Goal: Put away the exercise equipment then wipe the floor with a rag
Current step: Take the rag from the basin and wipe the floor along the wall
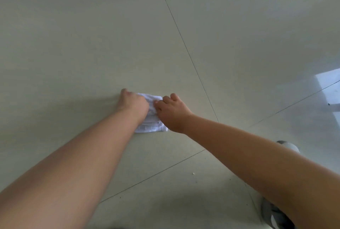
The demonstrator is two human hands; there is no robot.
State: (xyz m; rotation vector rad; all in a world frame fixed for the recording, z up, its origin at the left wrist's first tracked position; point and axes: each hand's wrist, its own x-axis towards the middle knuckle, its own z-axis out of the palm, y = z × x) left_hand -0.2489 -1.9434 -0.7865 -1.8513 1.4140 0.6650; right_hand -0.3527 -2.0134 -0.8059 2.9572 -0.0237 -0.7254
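step: wiping, I judge | rag (151, 116) at frame centre, flat on floor (73, 45), long axis running away from me | left hand (133, 104) clenched over its left edge | right hand (172, 114) pinching right edge, fingers curled | both hands equally near; no exercise equipment in view

One wide-angle view, worn on the head, looks forward and steeply down at the floor (92, 45), close enough that both forearms stretch from the lower corners toward mid-frame.
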